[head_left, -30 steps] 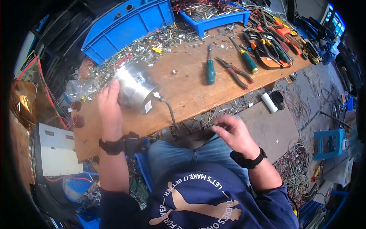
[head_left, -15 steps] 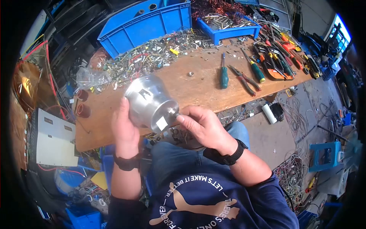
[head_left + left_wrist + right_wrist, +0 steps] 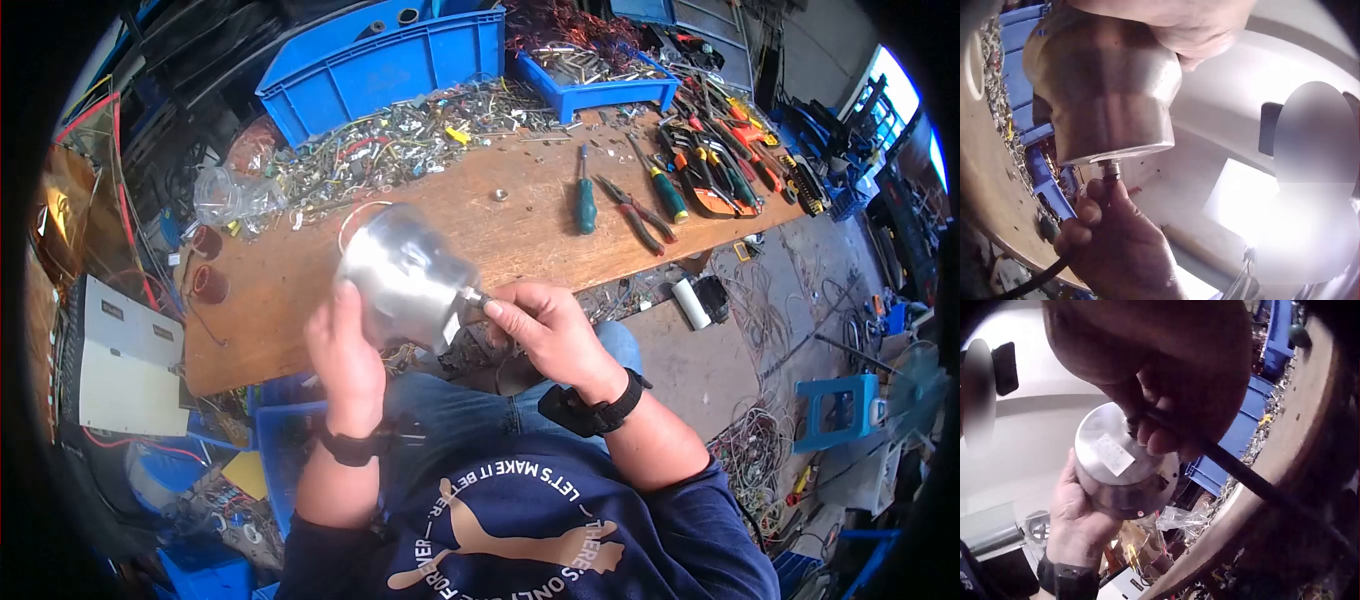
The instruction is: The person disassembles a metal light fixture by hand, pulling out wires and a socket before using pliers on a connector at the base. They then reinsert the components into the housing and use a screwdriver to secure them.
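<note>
A shiny silver metal housing, stepped and rounded, is held over the near table edge, tilted with its narrower end toward the right hand. My left hand grips its side, the palm against the metal in the right wrist view. A white label is stuck on the end face. From that face projects a small metal connector with a black cable. My right hand pinches the cable's end right at the connector, thumb against curled fingers.
On the wooden table lie a green-handled screwdriver, red-handled pliers and more tools at the right. Small scrap is heaped before a large blue bin. A blue tray holds metal pieces. A blue stool stands right.
The metal housing was lifted off the table toward the body and turned slightly, the left hand moving with it. The right hand came from over the lap to the connector and holds the cable there.
</note>
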The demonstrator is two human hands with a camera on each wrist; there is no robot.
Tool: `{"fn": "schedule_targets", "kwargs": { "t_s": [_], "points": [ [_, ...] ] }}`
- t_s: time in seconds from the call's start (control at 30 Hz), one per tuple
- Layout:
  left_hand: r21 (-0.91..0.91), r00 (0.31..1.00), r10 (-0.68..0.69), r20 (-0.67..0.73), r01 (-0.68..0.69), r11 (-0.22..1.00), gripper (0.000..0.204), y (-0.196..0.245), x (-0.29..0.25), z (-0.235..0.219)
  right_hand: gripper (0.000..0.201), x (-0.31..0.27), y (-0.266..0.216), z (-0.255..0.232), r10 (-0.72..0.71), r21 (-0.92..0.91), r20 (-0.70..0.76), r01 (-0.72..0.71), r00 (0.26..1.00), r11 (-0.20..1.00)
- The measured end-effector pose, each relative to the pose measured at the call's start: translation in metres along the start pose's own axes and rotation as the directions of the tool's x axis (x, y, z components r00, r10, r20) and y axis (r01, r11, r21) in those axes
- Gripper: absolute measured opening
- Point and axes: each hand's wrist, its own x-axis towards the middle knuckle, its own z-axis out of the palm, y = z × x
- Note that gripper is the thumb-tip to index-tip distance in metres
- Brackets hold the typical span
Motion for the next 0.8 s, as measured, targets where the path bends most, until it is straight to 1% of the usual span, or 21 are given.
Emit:
{"fn": "schedule_targets", "kwargs": {
  "t_s": [0.03,0.07,0.1,0.13,0.17,0.2,0.23,0.27,0.3,0.33,0.37,0.4,0.43,0.5,0.6,0.8],
  "points": [
    [0.222,0.994,0.111,0.005,-0.109,0.969,0.039,0.003,-0.006,-0.004,0.019,0.0,0.007,-0.001,0.007,0.0,0.007,-0.007,1.0,1.0],
    [0.304,0.952,0.305,-0.036,-0.28,0.911,0.029,0.006,-0.014,0.0,0.019,-0.001,0.013,-0.002,0.014,-0.001,0.017,-0.014,1.0,1.0],
    [0.322,0.894,0.447,0.032,-0.433,0.842,0.03,0.012,-0.018,0.005,0.018,-0.003,0.014,-0.004,-0.018,0.005,0.019,0.018,1.0,1.0],
    [0.331,0.813,0.574,0.098,-0.57,0.752,0.031,0.017,-0.02,0.009,0.018,-0.006,0.015,-0.006,-0.046,0.01,0.024,0.046,0.999,0.999],
    [0.333,0.714,0.68,0.164,-0.689,0.644,0.034,0.021,-0.022,0.01,0.018,-0.009,0.017,-0.01,-0.07,0.015,0.029,0.07,0.997,0.997],
    [0.236,0.616,0.721,0.319,-0.788,0.568,0.038,0.026,-0.019,0.008,0.018,-0.011,0.022,-0.013,-0.066,0.062,0.038,0.064,0.997,0.996],
    [0.119,0.487,0.744,0.457,-0.862,0.492,0.045,0.03,-0.017,0.007,0.019,-0.016,0.023,-0.019,-0.033,0.112,0.07,0.025,0.997,0.993],
    [0.095,0.428,0.746,0.51,-0.89,0.445,0.052,0.035,-0.019,0.008,0.02,-0.02,0.02,-0.024,-0.001,0.159,0.103,-0.015,0.995,0.987],
    [0.08,0.391,0.721,0.571,-0.901,0.426,0.054,0.046,-0.023,0.01,0.021,-0.022,0.018,-0.025,0.028,0.204,0.137,-0.055,0.99,0.977],
    [0.079,0.374,0.728,0.575,-0.911,0.406,0.055,0.047,-0.028,0.014,0.023,-0.021,0.024,-0.025,-0.059,0.227,0.129,0.028,0.99,0.974],
    [0.079,0.358,0.731,0.581,-0.919,0.387,0.056,0.047,-0.033,0.017,0.024,-0.024,0.027,-0.025,-0.084,0.247,0.123,0.051,0.989,0.968],
    [0.084,0.344,0.707,0.618,-0.923,0.376,0.048,0.051,-0.036,0.018,0.025,-0.024,0.027,-0.025,-0.094,0.266,0.114,0.061,0.989,0.962],
    [0.071,0.319,0.687,0.653,-0.929,0.364,0.032,0.05,-0.038,0.019,0.025,-0.025,0.028,-0.025,-0.1,0.282,0.1,0.068,0.99,0.957],
    [0.09,0.269,0.645,0.715,-0.951,0.297,0.018,0.052,-0.045,0.019,0.026,-0.024,0.029,-0.024,-0.099,0.295,0.081,0.071,0.992,0.953],
    [0.091,0.253,0.623,0.74,-0.955,0.281,0.018,0.053,-0.049,0.023,0.029,-0.022,0.028,-0.021,-0.09,0.291,0.066,0.067,0.994,0.954],
    [0.133,0.261,0.601,0.756,-0.959,0.249,0.014,0.051,-0.049,0.025,0.033,-0.018,0.032,-0.02,-0.082,0.294,0.06,0.061,0.995,0.954]
  ]
}}
